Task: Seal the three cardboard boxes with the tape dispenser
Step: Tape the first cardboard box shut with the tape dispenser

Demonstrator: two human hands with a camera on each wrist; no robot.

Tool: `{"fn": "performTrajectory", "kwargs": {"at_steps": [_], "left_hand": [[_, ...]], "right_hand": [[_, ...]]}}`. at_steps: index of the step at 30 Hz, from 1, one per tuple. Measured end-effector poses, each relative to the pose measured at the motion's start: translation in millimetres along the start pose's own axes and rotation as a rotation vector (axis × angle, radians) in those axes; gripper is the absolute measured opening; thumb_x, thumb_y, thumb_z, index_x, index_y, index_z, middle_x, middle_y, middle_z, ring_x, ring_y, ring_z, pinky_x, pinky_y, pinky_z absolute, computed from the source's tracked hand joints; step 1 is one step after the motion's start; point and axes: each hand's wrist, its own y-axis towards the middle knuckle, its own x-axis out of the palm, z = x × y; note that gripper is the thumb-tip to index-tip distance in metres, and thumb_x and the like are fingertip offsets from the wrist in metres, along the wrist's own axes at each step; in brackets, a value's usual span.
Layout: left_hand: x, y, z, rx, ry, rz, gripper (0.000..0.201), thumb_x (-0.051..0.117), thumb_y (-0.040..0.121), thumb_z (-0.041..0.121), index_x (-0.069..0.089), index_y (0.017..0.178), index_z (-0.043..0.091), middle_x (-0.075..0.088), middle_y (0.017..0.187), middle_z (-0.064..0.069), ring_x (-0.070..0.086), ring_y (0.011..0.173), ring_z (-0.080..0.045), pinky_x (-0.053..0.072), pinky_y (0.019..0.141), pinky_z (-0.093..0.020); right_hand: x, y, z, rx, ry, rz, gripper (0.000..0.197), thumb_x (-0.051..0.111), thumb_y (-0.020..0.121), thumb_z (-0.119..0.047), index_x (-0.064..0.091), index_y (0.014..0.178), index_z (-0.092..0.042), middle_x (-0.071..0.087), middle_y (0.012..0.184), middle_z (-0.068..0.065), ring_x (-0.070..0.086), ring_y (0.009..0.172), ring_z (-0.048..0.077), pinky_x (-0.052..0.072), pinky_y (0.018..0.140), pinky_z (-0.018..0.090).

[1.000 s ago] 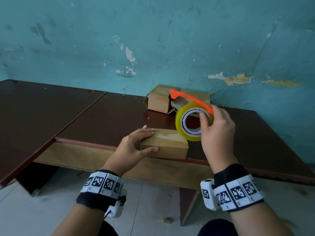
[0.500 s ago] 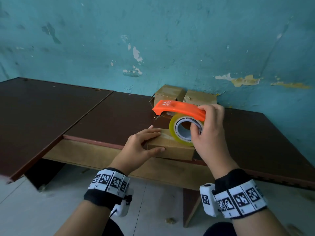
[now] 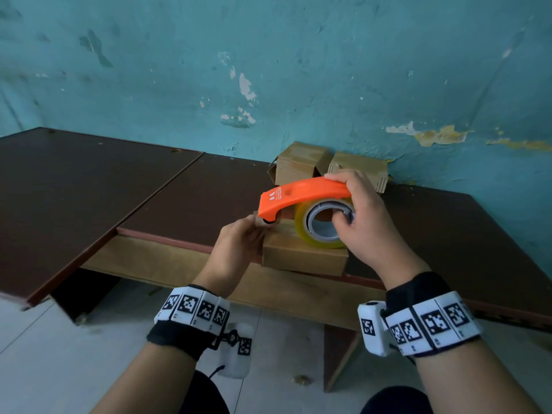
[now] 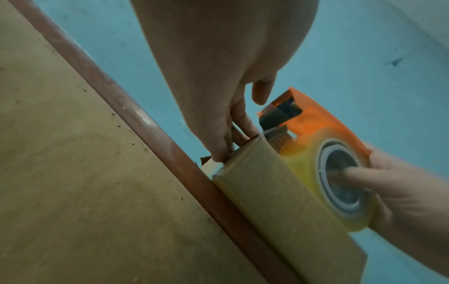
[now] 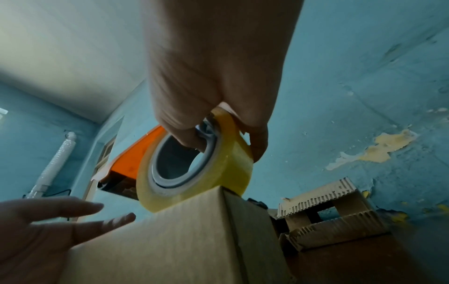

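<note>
A small cardboard box point(image 3: 304, 258) lies at the table's front edge. On its top rests the yellow tape roll point(image 3: 324, 224) of the orange tape dispenser point(image 3: 301, 192), nose pointing left. My right hand point(image 3: 352, 204) grips the dispenser, thumb inside the roll's core point(image 5: 184, 163) and fingers over the orange handle. My left hand point(image 3: 254, 225) is at the box's left end below the dispenser's nose, its straight fingers point(image 4: 233, 119) touching that end of the box point(image 4: 267, 192). Two more cardboard boxes point(image 3: 298, 164) point(image 3: 358, 171) stand against the wall.
The dark brown table point(image 3: 194, 198) meets a second tabletop point(image 3: 74, 180) on the left. A peeling teal wall point(image 3: 298, 70) runs right behind the back boxes, whose end flaps point(image 5: 340, 217) stand open. Tiled floor lies below the front edge.
The dispenser came down from the air onto the near box, its nose swinging to the left. My left hand left the box's top and moved to its left end.
</note>
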Motion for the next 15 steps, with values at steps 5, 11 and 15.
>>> {"fn": "performTrajectory", "kwargs": {"at_steps": [5, 11, 15], "left_hand": [[-2, 0, 5, 0.021, -0.029, 0.031, 0.024, 0.05, 0.105, 0.016, 0.067, 0.102, -0.001, 0.06, 0.105, -0.024, 0.059, 0.099, -0.033, 0.052, 0.08, -0.039], [-2, 1, 9, -0.048, 0.191, 0.163, 0.014, 0.056, 0.098, 0.001, 0.065, 0.09, -0.007, 0.065, 0.081, -0.024, 0.069, 0.073, -0.03, 0.06, 0.062, -0.043], [-3, 4, 10, -0.129, 0.293, 0.138, 0.02, 0.05, 0.098, 0.003, 0.065, 0.104, -0.007, 0.055, 0.088, -0.021, 0.06, 0.077, -0.035, 0.061, 0.065, -0.042]], "right_hand": [[4, 4, -2, 0.007, -0.023, -0.017, 0.064, 0.058, 0.089, 0.008, 0.047, 0.139, -0.03, 0.044, 0.138, -0.005, 0.05, 0.127, 0.017, 0.051, 0.101, 0.041], [3, 6, -7, -0.003, -0.111, -0.054, 0.061, 0.057, 0.09, 0.005, 0.044, 0.141, -0.026, 0.042, 0.14, -0.006, 0.046, 0.132, 0.015, 0.043, 0.105, 0.027], [4, 9, -11, -0.017, -0.166, -0.064, 0.059, 0.057, 0.091, 0.005, 0.045, 0.141, -0.023, 0.042, 0.138, -0.005, 0.046, 0.123, 0.009, 0.035, 0.099, 0.016]]}}
